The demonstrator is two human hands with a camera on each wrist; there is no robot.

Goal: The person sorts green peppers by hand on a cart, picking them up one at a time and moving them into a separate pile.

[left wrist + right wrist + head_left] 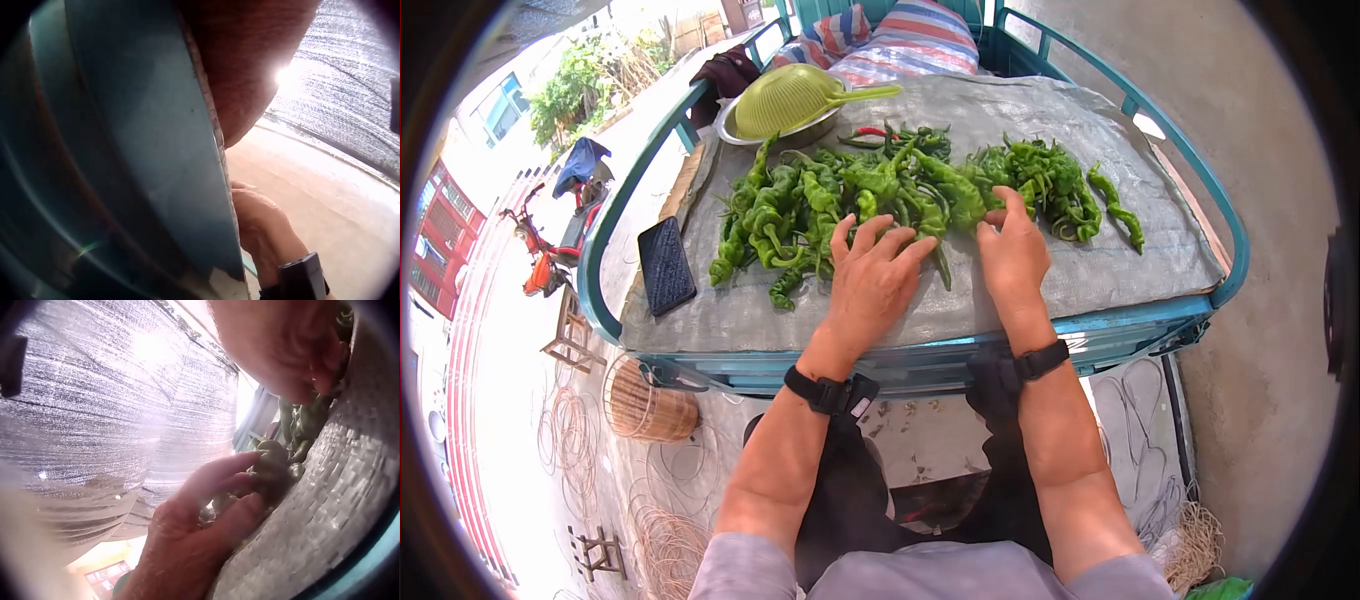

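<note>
left hand (870,285) spread flat on green peppers (800,205); right hand (1012,250) pinching 1 pepper

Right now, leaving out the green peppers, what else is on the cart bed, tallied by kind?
Colander: 1
Metal bowl: 1
Black slab: 1
Red pepper: 1 in view
Total: 4
</note>
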